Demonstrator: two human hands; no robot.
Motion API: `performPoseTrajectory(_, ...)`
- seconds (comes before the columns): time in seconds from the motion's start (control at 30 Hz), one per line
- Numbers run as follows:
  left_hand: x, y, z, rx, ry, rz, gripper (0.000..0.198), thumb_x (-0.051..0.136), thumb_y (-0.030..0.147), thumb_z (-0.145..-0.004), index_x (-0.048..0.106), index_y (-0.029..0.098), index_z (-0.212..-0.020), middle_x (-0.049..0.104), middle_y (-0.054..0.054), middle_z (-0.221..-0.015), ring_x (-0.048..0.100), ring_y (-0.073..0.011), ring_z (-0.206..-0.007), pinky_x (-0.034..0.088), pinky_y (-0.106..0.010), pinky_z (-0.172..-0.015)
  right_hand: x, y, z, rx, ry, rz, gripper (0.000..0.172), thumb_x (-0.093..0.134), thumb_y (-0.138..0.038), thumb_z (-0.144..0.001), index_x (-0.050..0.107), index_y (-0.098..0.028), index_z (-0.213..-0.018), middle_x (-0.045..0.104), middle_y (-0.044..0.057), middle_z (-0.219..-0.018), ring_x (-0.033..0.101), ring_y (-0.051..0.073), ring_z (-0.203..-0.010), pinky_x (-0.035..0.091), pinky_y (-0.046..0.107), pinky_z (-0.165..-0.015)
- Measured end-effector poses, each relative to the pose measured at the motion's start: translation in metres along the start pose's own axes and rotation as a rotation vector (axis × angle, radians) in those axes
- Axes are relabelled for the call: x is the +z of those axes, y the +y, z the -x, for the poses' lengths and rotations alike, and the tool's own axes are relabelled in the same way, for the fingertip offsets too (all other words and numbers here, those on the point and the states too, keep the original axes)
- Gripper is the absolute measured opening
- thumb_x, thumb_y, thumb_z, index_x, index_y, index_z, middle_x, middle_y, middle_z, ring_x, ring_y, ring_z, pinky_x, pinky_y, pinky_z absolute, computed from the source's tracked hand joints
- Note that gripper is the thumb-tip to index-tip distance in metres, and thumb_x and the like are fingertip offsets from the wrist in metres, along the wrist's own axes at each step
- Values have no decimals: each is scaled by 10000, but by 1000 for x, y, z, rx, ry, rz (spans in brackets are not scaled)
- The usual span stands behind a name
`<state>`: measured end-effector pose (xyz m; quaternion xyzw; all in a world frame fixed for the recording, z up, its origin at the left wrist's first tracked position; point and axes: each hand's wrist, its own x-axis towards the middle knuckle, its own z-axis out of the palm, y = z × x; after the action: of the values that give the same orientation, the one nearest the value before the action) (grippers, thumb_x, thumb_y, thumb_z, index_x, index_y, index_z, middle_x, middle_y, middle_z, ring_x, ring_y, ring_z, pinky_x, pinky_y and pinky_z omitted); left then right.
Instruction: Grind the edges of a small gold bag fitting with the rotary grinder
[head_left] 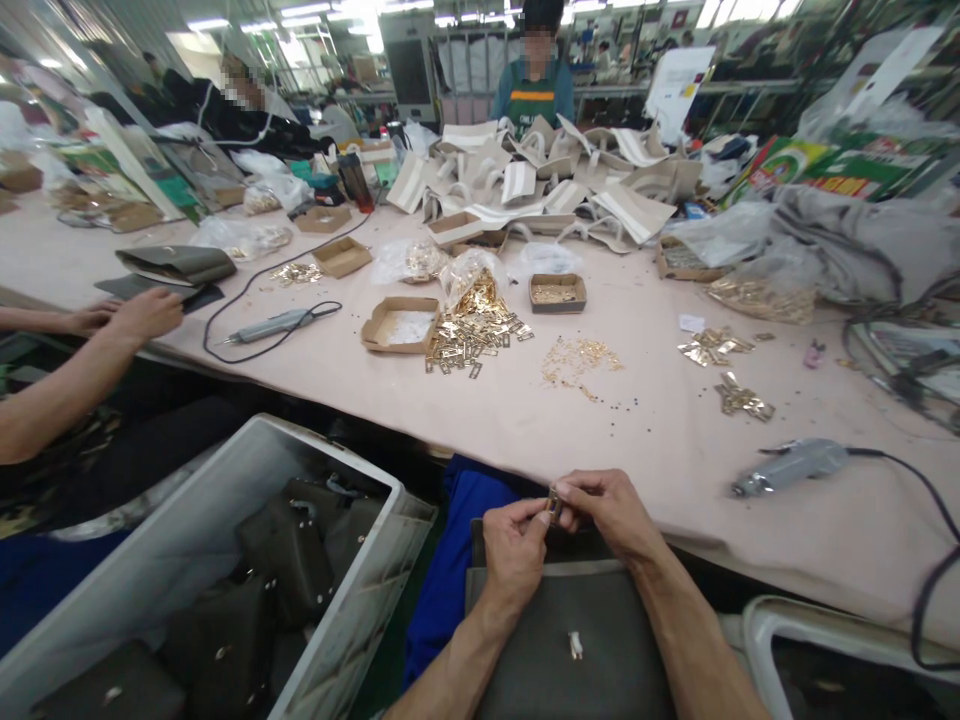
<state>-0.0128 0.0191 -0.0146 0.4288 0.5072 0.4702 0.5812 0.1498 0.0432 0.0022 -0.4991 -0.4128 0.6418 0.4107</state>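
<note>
My left hand [514,550] and my right hand [606,505] meet at the table's front edge. Both pinch a small metal clasp plate [553,503] between thumb and fingers. Beneath my forearms a dark grey-green bag [570,610] lies on my lap, with a small pale metal fitting [575,645] on its front. My hands are at the bag's upper edge, which they partly hide. Blue cloth [457,560] shows to the left of the bag.
Loose gold plates [476,335] and tiny gold pieces [581,360] lie on the pink table [420,400]. An electric screwdriver [795,465] rests at right, another [281,325] at left. A crate [390,540] holds several dark bags. A co-worker's hand [150,315] is at far left.
</note>
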Motion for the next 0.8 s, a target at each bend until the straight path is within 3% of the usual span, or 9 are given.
performPoseTrajectory(0.2, 0, 4, 1, 46, -42, 10, 204, 681, 232, -838, 853, 131, -879, 722, -62, -657, 455, -112, -510, 355, -217, -490, 0, -1, -1, 35, 18, -37, 383, 878, -471, -725, 785, -103, -777, 685, 71, -578, 617, 149, -501, 505, 226, -486)
performPoseTrajectory(0.43, -2, 1, 0, -6, -89, 79, 208, 696, 264, -849, 850, 127, -874, 537, 16, -486, 287, -68, -417, 227, -208, -414, 0, -3, -3, 52, 14, -20, 385, 875, -470, -728, 760, -102, -732, 667, 69, -541, 583, 140, -457, 474, 234, -474)
performPoseTrajectory(0.63, -4, -6, -3, -93, -121, 221, 265, 766, 310, -787, 849, 95, -919, 615, -21, -515, 247, -51, -410, 153, -210, -402, -7, -7, 4, -89, -199, 34, 305, 781, -388, -869, 772, -151, -1062, 692, 55, -848, 662, 158, -664, 528, 285, -657)
performPoseTrajectory(0.8, -7, -15, -6, -148, -134, 294, 247, 803, 299, -740, 842, 87, -863, 650, -34, -523, 248, -38, -389, 143, -214, -396, -7, -16, 8, -143, -276, 144, 218, 765, -362, -882, 765, -163, -972, 640, 42, -881, 659, 174, -720, 524, 297, -687)
